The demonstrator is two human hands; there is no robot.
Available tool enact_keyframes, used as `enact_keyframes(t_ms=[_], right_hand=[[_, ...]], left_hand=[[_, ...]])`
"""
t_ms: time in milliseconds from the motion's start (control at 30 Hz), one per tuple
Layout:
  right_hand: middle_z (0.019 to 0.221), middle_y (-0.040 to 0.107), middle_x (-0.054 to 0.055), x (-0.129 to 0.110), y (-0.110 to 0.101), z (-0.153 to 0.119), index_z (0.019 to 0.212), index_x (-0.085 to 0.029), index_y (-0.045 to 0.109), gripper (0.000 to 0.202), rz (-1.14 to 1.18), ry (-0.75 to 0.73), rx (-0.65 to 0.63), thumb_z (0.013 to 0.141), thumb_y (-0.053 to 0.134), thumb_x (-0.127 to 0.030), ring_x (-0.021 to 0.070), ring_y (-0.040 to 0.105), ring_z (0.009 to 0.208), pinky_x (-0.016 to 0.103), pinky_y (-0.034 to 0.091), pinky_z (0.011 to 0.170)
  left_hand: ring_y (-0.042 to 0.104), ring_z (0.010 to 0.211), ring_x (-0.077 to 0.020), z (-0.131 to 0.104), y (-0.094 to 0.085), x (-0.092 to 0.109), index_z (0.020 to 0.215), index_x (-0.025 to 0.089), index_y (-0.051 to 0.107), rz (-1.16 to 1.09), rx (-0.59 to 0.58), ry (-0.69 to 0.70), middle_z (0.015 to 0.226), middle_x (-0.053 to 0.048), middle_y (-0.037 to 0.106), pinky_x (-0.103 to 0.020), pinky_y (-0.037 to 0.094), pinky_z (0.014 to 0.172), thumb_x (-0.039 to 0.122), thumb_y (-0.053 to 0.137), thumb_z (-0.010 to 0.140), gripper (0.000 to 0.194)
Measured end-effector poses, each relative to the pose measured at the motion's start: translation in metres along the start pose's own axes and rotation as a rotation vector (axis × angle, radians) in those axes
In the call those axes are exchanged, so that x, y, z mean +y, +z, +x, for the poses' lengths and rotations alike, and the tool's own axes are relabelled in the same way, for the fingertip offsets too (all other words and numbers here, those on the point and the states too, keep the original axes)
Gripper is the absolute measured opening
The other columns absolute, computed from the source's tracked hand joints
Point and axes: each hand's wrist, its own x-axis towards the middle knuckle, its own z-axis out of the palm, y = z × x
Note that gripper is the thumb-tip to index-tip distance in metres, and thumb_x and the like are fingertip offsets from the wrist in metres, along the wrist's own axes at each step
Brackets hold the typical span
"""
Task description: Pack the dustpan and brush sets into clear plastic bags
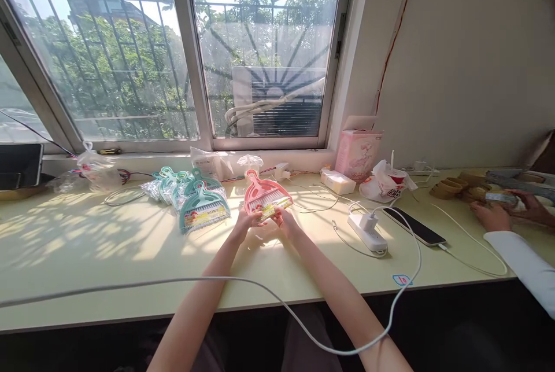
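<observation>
Left hand (245, 223) and right hand (282, 219) both closed on the lower edge of a pink dustpan set (264, 195), pinching its yellow label. Held just above the desk (87, 256), long axis running away from the body, handle toward the window. Just left, a fanned pile of green dustpan sets (197, 198); to the right, a white power strip (367, 232) and black phone (414, 226).

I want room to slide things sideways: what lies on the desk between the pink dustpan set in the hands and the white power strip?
In the head view, only thin white cable loops lie between the pink dustpan set and the power strip; otherwise bare desk.
</observation>
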Motion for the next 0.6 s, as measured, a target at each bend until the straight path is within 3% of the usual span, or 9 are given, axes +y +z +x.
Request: enact_keyframes(t_ms=[167, 267, 333, 400, 500, 600], right_hand=[[0.092, 0.079, 0.013, -0.022, -0.009, -0.001, 0.088, -0.022, 0.074, 0.013, -0.234, -0.049, -0.067, 0.079, 0.075, -0.031, 0.0337, 0.078, 0.1, 0.053, 0.065, 0.09], [0.113, 0.079, 0.012, -0.033, -0.019, -0.003, 0.096, -0.024, 0.079, 0.021, -0.523, -0.368, 0.01, 0.076, 0.071, -0.021, 0.0344, 0.071, 0.12, 0.055, 0.059, 0.102], [0.137, 0.072, 0.008, -0.037, -0.024, -0.004, 0.108, -0.03, 0.081, 0.041, -0.74, -0.614, 0.045, 0.074, 0.069, -0.012, 0.0334, 0.058, 0.14, 0.056, 0.052, 0.114], [0.149, 0.065, 0.004, -0.037, -0.026, -0.004, 0.115, -0.034, 0.081, 0.052, -0.902, -0.768, -0.002, 0.073, 0.07, -0.005, 0.0324, 0.047, 0.148, 0.056, 0.044, 0.122], [0.139, 0.07, 0.005, -0.037, -0.028, -0.002, 0.094, -0.034, 0.084, 0.033, -0.991, -0.836, -0.094, 0.077, 0.076, -0.007, 0.0341, 0.052, 0.14, 0.057, 0.043, 0.119], [0.119, 0.076, 0.007, -0.041, -0.029, 0.002, 0.071, -0.032, 0.081, 0.019, -0.956, -0.816, -0.1, 0.079, 0.082, -0.014, 0.0345, 0.06, 0.122, 0.056, 0.046, 0.11]], left_hand=[[0.074, 0.077, -0.0209, 0.004, -0.029, 0.013, 0.119, 0.02, 0.065, -0.013, 0.159, 0.033, 0.094, -0.005, 0.078, -0.027, 0.059, 0.06, 0.015, 0.083, 0.07, 0.053], [0.073, 0.079, -0.0232, 0.007, -0.052, 0.018, 0.116, 0.022, 0.067, 0.014, 0.222, -0.007, 0.084, -0.005, 0.074, -0.028, 0.056, 0.059, 0.025, 0.083, 0.074, 0.045], [0.07, 0.07, -0.0222, 0.006, -0.061, 0.019, 0.106, 0.022, 0.07, 0.047, 0.2, -0.072, 0.074, -0.004, 0.069, -0.029, 0.054, 0.056, 0.03, 0.084, 0.075, 0.035], [0.065, 0.061, -0.0198, 0.004, -0.063, 0.019, 0.095, 0.021, 0.07, 0.048, 0.147, -0.14, 0.069, -0.003, 0.066, -0.029, 0.052, 0.053, 0.029, 0.085, 0.074, 0.027], [0.067, 0.062, -0.0199, -0.001, -0.057, 0.021, 0.091, 0.021, 0.072, 0.014, 0.069, -0.229, 0.074, -0.006, 0.071, -0.029, 0.054, 0.053, 0.025, 0.085, 0.074, 0.022], [0.072, 0.068, -0.0225, -0.004, -0.052, 0.024, 0.102, 0.019, 0.075, 0.031, 0.07, -0.252, 0.077, -0.007, 0.074, -0.03, 0.058, 0.057, 0.021, 0.085, 0.074, 0.03]])
